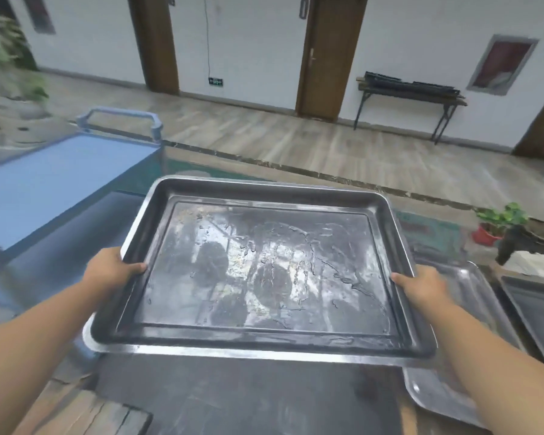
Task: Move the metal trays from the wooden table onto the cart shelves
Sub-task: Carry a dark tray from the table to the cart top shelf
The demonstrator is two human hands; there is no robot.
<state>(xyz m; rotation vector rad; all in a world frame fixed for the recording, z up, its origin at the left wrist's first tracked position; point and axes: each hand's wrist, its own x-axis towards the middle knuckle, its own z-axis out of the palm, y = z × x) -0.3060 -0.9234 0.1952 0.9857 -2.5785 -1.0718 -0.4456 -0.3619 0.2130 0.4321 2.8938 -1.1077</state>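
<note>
Above the wooden table (76, 412), left hand (110, 271) and right hand (427, 288) clamp the wet tray (264, 277) rims; keep it level swinging toward the cart (54, 180).

Brown doors (325, 54), folding bench (410, 89), red-potted plant (496, 222)

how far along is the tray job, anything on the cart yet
Nothing looks done: the blue cart top shelf shows no tray, though its lower shelves are out of view. In hand: one wet metal tray, held level by the left hand and right hand on its side rims. Left: at least two more trays on the right, plus shelving this one.
</note>
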